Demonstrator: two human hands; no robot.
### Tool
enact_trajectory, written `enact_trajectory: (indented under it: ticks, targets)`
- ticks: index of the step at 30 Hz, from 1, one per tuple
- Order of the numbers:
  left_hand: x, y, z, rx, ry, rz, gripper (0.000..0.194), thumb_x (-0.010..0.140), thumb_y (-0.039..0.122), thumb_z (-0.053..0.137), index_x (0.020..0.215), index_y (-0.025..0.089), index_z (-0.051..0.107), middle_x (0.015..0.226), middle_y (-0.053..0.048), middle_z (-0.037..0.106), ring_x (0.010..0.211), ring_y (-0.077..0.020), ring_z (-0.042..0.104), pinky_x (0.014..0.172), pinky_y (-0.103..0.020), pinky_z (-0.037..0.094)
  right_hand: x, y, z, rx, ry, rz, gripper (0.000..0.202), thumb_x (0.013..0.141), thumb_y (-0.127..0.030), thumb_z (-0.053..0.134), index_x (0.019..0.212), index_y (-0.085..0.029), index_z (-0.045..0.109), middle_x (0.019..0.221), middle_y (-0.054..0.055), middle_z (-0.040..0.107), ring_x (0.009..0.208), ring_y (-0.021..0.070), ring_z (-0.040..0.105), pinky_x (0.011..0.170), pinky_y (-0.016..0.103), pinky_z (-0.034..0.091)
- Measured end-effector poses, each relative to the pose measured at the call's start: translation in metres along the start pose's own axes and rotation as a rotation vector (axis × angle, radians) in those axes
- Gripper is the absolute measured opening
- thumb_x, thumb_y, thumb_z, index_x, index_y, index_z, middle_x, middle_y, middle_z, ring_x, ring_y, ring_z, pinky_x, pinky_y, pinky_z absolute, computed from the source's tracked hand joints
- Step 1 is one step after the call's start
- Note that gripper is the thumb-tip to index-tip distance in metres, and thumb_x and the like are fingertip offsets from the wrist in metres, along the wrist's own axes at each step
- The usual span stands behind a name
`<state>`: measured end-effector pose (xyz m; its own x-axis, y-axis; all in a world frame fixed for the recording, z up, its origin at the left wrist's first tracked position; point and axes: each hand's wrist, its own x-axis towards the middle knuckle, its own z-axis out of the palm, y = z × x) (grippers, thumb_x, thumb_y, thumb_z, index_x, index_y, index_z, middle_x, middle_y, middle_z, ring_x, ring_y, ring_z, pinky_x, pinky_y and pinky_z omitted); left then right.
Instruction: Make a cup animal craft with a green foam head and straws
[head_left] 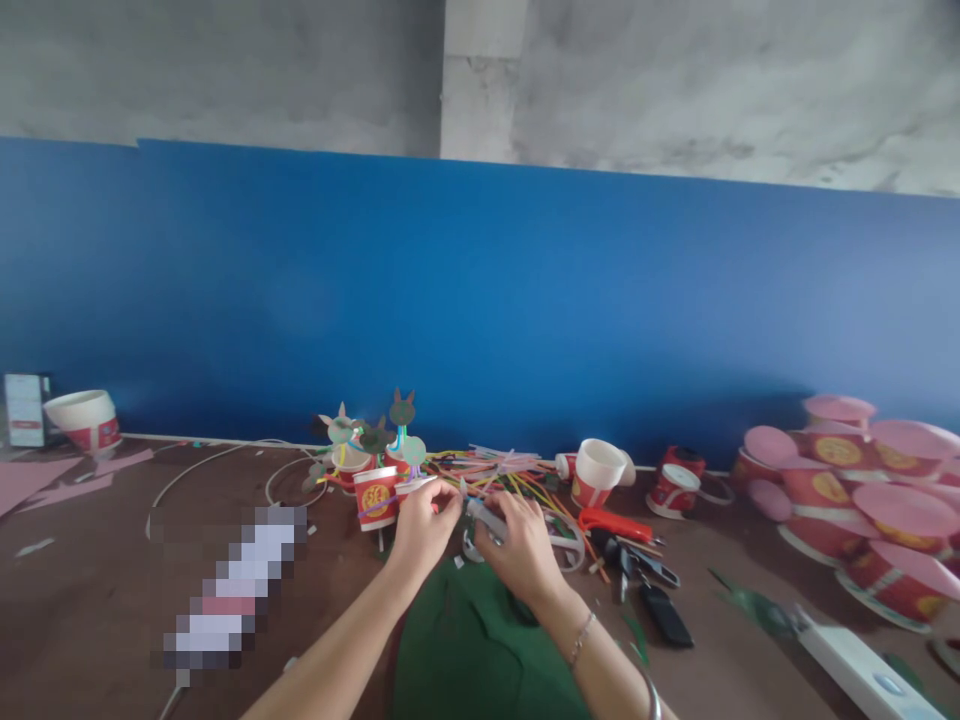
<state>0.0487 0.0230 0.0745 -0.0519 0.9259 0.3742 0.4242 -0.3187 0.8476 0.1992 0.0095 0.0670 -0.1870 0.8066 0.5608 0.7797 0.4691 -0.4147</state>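
Observation:
In the middle of the table, my left hand (429,518) has its fingertips pinched together; whatever lies between them is too small to make out. My right hand (519,535) is closed around a white tube-shaped tool (486,519), whose narrow tip points toward my left fingers. Beneath both wrists lies dark green paper (480,650). Just left of my left hand stands a red and white paper cup (376,500), among other cups bearing paper animal heads (403,410) on thin coloured stems. Behind my hands is a loose heap of coloured sticks (495,462).
Right of my hands are a white-topped cup (598,470), an orange-red handled tool (616,524) and black keys (666,614). Red cups with pink discs (832,480) pile up at far right. A white box (862,665) lies in front. A blue partition (480,300) backs the table.

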Motion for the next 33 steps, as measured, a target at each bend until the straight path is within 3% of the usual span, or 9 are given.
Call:
enact_trajectory:
  ticks: [13,18,25,28,30,33]
  targets:
    - [-0.002,0.005,0.0,0.013,-0.066,0.007,0.012,0.072,0.022,0.051,0.064,0.017,0.059,0.066,-0.001,0.063,0.064,-0.0159,0.056,0.061,-0.025,0.041,0.002,-0.001,-0.003,0.084,-0.029,0.071,0.012,0.077,-0.024,0.052,0.08,-0.017,0.061,0.074,0.004,0.068,0.072,0.0185,0.061,0.07,0.027,0.038]
    - [-0.001,0.006,-0.002,0.029,-0.037,0.025,0.012,0.073,0.023,0.051,0.063,0.018,0.056,0.065,0.0,0.061,0.063,-0.0148,0.056,0.061,-0.024,0.041,0.005,0.007,-0.003,0.222,-0.11,0.25,0.026,0.083,-0.031,0.045,0.077,-0.017,0.065,0.068,0.004,0.069,0.063,0.0171,0.061,0.055,0.022,0.038]
    - [-0.001,0.004,-0.002,0.074,-0.058,0.036,0.011,0.072,0.021,0.052,0.063,0.018,0.057,0.065,0.0,0.062,0.065,-0.0154,0.058,0.062,-0.024,0.043,-0.004,0.029,0.007,-0.343,-0.129,0.227,0.016,0.077,-0.022,0.053,0.085,-0.017,0.066,0.084,0.011,0.069,0.085,0.026,0.061,0.076,0.034,0.037]
    - [-0.002,0.002,0.0,0.13,-0.084,0.071,0.009,0.07,0.018,0.053,0.061,0.019,0.057,0.066,0.0,0.062,0.069,-0.0163,0.058,0.064,-0.025,0.043,-0.008,0.033,0.011,-0.428,-0.139,0.221,0.014,0.073,-0.019,0.057,0.082,-0.016,0.067,0.093,0.016,0.065,0.094,0.031,0.056,0.08,0.04,0.037]
    - [-0.003,0.002,0.001,0.178,-0.114,0.118,0.01,0.07,0.015,0.053,0.061,0.018,0.057,0.069,-0.001,0.063,0.073,-0.0172,0.059,0.068,-0.026,0.043,-0.008,0.033,0.012,-0.356,-0.133,0.229,0.016,0.071,-0.017,0.057,0.083,-0.016,0.068,0.095,0.016,0.064,0.096,0.0324,0.054,0.08,0.042,0.037]
    - [-0.006,0.003,0.001,0.243,-0.159,0.165,0.01,0.068,0.011,0.053,0.063,0.018,0.058,0.074,-0.003,0.063,0.08,-0.0191,0.058,0.074,-0.029,0.043,-0.001,0.028,0.009,0.012,-0.099,0.183,0.024,0.071,-0.012,0.051,0.088,-0.018,0.066,0.095,0.01,0.065,0.096,0.0265,0.056,0.082,0.038,0.041]
